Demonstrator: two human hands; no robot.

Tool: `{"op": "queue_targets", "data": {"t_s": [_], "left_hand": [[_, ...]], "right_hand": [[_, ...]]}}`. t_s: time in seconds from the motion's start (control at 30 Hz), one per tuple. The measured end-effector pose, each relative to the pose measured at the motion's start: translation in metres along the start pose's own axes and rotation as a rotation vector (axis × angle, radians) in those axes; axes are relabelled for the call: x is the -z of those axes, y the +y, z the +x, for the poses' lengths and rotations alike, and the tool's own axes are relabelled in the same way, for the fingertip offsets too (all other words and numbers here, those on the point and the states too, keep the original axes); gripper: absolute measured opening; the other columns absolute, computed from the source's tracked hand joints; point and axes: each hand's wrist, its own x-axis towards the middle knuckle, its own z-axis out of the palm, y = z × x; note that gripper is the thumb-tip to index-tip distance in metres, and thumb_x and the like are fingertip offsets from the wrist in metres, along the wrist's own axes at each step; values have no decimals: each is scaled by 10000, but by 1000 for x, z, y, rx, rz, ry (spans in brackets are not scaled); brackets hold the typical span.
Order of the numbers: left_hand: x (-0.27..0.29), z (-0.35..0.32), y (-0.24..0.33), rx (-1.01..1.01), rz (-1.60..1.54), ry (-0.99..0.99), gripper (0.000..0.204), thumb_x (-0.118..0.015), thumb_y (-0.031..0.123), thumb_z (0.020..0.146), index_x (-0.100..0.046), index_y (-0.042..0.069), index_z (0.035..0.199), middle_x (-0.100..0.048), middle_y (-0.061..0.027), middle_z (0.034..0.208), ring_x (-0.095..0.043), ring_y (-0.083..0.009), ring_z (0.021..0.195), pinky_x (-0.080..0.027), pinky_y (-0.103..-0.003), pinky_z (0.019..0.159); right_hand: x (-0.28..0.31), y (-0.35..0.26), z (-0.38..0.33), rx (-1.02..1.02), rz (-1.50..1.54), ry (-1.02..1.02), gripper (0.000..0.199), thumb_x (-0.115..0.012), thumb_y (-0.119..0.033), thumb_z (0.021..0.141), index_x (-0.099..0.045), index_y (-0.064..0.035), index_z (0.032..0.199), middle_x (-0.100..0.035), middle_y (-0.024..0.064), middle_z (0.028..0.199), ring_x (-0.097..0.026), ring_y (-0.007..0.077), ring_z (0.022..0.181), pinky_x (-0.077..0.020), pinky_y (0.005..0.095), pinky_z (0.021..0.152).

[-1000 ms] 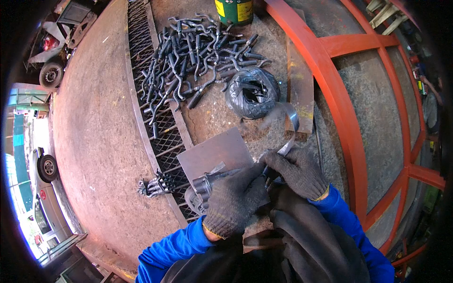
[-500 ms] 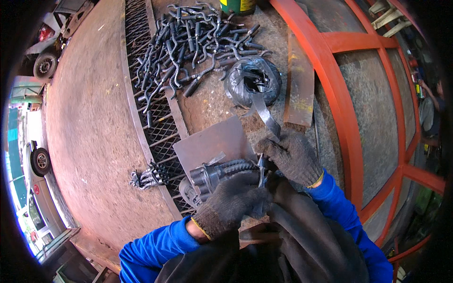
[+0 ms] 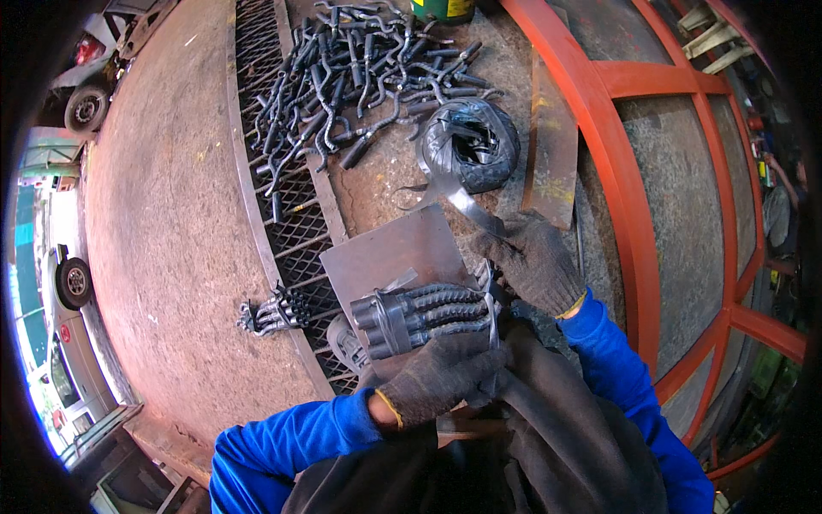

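A bundle of ribbed, bent black metal rods (image 3: 441,307) with smooth dark sleeves at its left end lies in front of me. Grey plastic strip binds the sleeved end, and more strip crosses the right end. My left hand (image 3: 437,377), in a dark knit glove, is closed at the bundle's near side; its fingertips are partly hidden. My gloved right hand (image 3: 539,264), beyond the right end, pinches a shiny plastic strip (image 3: 473,212). That strip leads back to a black roll of plastic strip (image 3: 507,137) on the ground. A flat metal plate (image 3: 377,257) sits under the bundle.
Loose bent rods (image 3: 342,94) are heaped at the far side, partly over a metal grating (image 3: 295,193). A smaller bundle of rods (image 3: 276,311) lies left of the grating. An orange metal frame (image 3: 629,231) stands at right. A green can (image 3: 445,10) is at the far edge.
My left hand has slid right and nearer me, showing more of the bundle. My right hand has moved slightly farther away with the strip. The view has shifted a little.
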Motion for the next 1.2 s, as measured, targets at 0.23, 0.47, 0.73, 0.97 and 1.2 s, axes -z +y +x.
{"op": "queue_targets", "data": {"t_s": [0.23,0.47,0.73,0.97,1.2], "left_hand": [[-6,-2,12,184,-41,29,422,-669,77,814,-596,11,1224,-624,-201,1103,-639,-351,996,-542,-382,850],[-10,-4,20,51,459,191,448,-664,135,873,-539,-1,1281,-632,-225,1110,-658,-331,958,-544,-407,792],[-15,13,50,108,11,417,573,-646,191,920,-393,-37,1380,-667,-170,976,-666,-210,894,-535,-325,770],[-14,9,82,191,-216,332,473,-621,136,940,-439,-49,1335,-649,-115,1044,-638,-159,931,-531,-276,779],[-11,14,72,44,-319,290,525,-578,107,964,-368,8,1435,-618,-74,1006,-620,-131,902,-538,-266,755]], "right_hand": [[8,2,-1,33,-38,77,243,-652,-243,935,-708,-8,918,-650,124,832,-648,164,677,-504,292,601],[31,-20,3,-131,276,-199,377,-639,-354,938,-695,16,982,-668,164,811,-680,299,742,-515,384,694],[39,-16,-27,-31,350,-159,314,-651,-311,930,-695,-3,970,-693,152,959,-676,296,891,-514,377,807],[32,1,-50,-133,406,-76,235,-677,-244,900,-685,-42,1019,-683,110,1056,-643,263,1014,-507,386,896],[32,0,-10,118,179,-154,270,-642,-272,932,-689,-26,1032,-682,127,1065,-623,191,1012,-501,339,847]]}}
